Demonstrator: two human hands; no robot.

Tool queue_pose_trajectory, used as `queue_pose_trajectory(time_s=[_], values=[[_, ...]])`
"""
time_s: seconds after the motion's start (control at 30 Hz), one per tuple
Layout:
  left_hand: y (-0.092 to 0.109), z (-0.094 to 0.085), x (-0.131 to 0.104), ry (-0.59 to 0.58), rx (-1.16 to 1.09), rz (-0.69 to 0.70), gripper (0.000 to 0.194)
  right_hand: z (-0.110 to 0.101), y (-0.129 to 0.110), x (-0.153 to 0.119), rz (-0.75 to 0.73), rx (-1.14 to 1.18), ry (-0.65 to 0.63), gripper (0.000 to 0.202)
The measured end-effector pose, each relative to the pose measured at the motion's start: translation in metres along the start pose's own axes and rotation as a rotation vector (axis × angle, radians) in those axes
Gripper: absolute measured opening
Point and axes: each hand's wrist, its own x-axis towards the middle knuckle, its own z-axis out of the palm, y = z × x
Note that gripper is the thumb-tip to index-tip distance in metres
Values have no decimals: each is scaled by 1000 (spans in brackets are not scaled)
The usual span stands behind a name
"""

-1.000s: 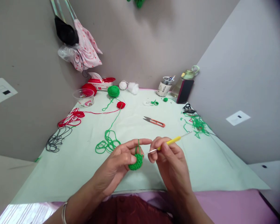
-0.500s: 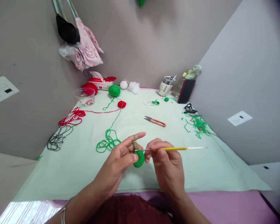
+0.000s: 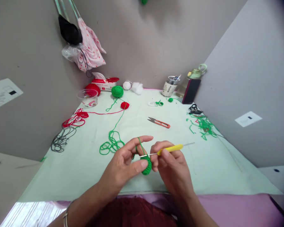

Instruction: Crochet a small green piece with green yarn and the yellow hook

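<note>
Between the thumb and fingers of my left hand (image 3: 123, 164) is a small green crochet piece (image 3: 146, 167), rounded in shape. Green yarn (image 3: 141, 145) runs from it up over my raised left index finger. My right hand (image 3: 171, 162) grips a crochet hook (image 3: 171, 149) by its yellow handle. The hook's thin metal shaft reaches left to the top edge of the piece, where yarn touches it. Its other end points right and slightly upward. Loose loops of green yarn (image 3: 112, 145) lie on the table beyond my left hand.
Orange-handled thread snips (image 3: 164, 124) lie ahead of my hands. Green (image 3: 117, 91) and red yarn balls (image 3: 125, 105), a clear tub (image 3: 87, 100) and a tissue box (image 3: 104, 85) stand at the back left. A pen holder (image 3: 169, 86), phone (image 3: 191, 91) and green scraps (image 3: 204, 126) are at the right.
Both hands and the crochet piece have shifted slightly right in view. The hook has tilted, its free end now higher and closer in. The whole view has also moved a little.
</note>
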Motion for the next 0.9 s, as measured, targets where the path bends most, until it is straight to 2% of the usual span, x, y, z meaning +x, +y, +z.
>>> queue_pose_trajectory(time_s=[0.13,0.2,0.3,0.43,0.7,0.9], values=[[-1,0,-3,36,234,47,54,-3,7,-5,-226,-305,-21,16],[2,0,-4,35,256,55,52,-5,8,-6,-261,-347,-43,18],[6,-2,-5,34,228,56,48,-6,7,-2,-236,-258,-45,17],[9,-1,-4,80,177,13,47,-4,6,3,-134,-97,-45,18],[7,-1,0,104,111,3,53,-7,12,-1,-218,-260,-29,17],[7,-5,-1,140,160,21,47,-1,6,4,-59,26,2,17]])
